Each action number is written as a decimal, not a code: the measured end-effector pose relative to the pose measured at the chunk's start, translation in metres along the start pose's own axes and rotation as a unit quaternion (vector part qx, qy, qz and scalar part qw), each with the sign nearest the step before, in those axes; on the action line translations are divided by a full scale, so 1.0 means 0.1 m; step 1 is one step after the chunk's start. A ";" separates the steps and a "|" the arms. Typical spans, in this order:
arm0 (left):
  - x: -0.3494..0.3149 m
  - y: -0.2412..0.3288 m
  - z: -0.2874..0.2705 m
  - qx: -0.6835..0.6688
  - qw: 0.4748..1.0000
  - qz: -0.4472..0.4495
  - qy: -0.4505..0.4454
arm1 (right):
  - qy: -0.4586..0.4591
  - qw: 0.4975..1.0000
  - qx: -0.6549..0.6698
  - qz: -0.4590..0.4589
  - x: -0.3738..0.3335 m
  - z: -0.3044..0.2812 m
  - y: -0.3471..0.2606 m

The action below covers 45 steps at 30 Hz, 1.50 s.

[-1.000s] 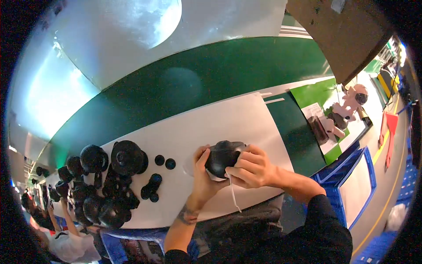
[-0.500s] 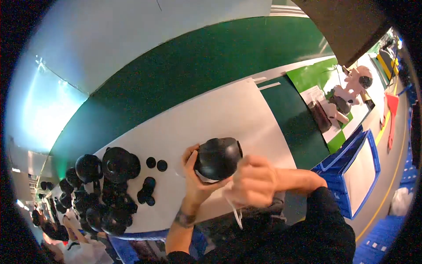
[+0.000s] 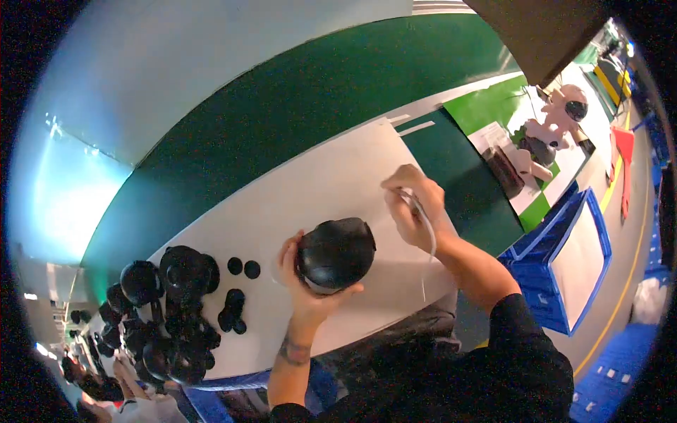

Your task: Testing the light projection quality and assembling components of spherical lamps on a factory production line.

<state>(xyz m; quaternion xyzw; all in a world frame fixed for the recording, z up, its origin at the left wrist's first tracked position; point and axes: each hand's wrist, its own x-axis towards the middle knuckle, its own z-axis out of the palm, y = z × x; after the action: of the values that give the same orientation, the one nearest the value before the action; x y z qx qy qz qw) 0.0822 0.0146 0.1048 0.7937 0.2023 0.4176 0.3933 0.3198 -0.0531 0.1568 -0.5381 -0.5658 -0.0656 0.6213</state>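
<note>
Black, rounded, plastic-looking shell (image 3: 336,255): head view, one item, in the left hand (image 3: 310,290) over the flat white tabletop (image 3: 331,180). Support comes from the left and near sides, fingers spread round one flank and thumb along the lower edge — presumably so the upper face lies uncovered and the piece sits steady. Left fingers: curved open to the shell's width, grasping it; contact beneath is hidden.

Thin, white, flexible strip (image 3: 428,231): one item, in the right hand (image 3: 415,204), raised beyond the shell and apart from it. Right fingers: curled nearly closed on the strip, its loose end hanging toward the near edge; the grip likely leaves that length free.

Small black discs (image 3: 252,269): two, side by side, left of the left hand. Clustered black rounded parts (image 3: 185,271): count unclear, farther left — grouped, it seems, to leave working room.
</note>
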 end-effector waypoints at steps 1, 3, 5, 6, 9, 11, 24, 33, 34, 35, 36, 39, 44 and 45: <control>-0.01 0.00 0.03 -0.004 1.000 0.003 -0.006 | -0.017 0.995 0.038 0.089 -0.04 0.02 0.00; -0.04 0.01 0.05 -0.049 0.998 -0.034 0.005 | -0.013 0.974 0.115 0.193 -0.15 0.19 0.14; -0.05 -0.01 0.06 -0.051 0.998 -0.043 -0.008 | -0.084 0.951 0.138 0.263 -0.22 0.31 0.16; -0.06 -0.01 0.04 -0.047 0.997 -0.054 -0.011 | -0.117 0.941 0.153 0.278 -0.27 0.36 0.21; -0.05 0.08 0.05 -0.020 1.000 -0.003 -0.014 | -0.153 0.922 0.174 0.309 -0.35 0.42 0.31; -0.02 0.13 -0.01 0.024 0.997 0.075 -0.018 | -0.156 0.905 0.182 0.351 -0.36 0.43 0.37; -0.24 0.14 -0.10 -0.055 0.997 0.046 -0.026 | -0.222 0.813 0.382 0.378 -0.29 0.43 0.28; -0.24 0.02 -0.07 -0.055 0.989 0.096 -0.093 | -0.204 0.781 0.419 0.415 -0.21 0.36 0.20; -0.24 0.01 -0.07 -0.035 0.990 0.092 -0.101 | -0.200 0.806 0.397 0.392 -0.21 0.37 0.21; -0.24 -0.01 -0.06 -0.034 0.990 0.093 -0.100 | -0.201 0.806 0.398 0.390 -0.21 0.39 0.23; -0.24 -0.01 -0.06 -0.008 0.993 0.090 -0.081 | -0.201 0.803 0.396 0.397 -0.21 0.42 0.23; 0.07 0.18 0.00 0.033 0.994 0.106 -0.021 | -0.181 0.825 0.401 0.356 -0.40 0.56 0.51; 0.43 0.15 -0.06 -0.076 0.992 -0.037 0.091 | -0.088 0.793 0.383 0.465 -0.27 0.52 0.32; 0.51 0.11 -0.10 -0.071 0.992 -0.032 0.102 | -0.098 0.794 0.387 0.458 -0.26 0.51 0.32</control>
<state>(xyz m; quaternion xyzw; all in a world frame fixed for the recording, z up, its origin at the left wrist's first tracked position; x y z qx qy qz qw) 0.1033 0.0455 0.1431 0.7102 0.2364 0.4972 0.4387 0.3005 -0.0158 0.1060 -0.4525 -0.2894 0.5042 0.6762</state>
